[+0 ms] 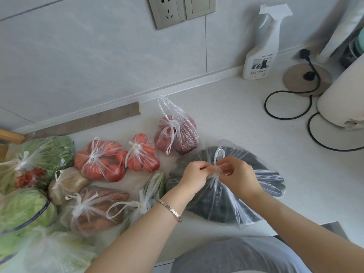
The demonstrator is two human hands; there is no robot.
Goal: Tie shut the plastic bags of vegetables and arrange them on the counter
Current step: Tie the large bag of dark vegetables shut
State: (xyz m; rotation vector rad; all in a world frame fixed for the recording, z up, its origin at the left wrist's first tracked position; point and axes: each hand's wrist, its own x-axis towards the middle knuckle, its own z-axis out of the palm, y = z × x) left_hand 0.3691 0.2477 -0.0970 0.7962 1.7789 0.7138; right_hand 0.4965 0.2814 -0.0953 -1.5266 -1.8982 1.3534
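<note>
A clear plastic bag of dark green vegetables [264,184] lies on the white counter [236,119] in front of me. My left hand [195,175] and my right hand [239,175] meet above its gathered neck, and each pinches one of the bag's handles [218,154] at the knot. To the left lie tied bags: two of tomatoes [100,162] [142,156], one of red onions [177,133], one of carrots [96,207], one of potatoes [67,184] and a pale green one [151,194].
Leafy greens [45,152] and cabbage bags [23,209] fill the left edge. A white spray bottle [262,48] stands by the wall at the back right. A kettle base [307,77] with a looping black cord [287,107] and a white appliance [342,99] occupy the right.
</note>
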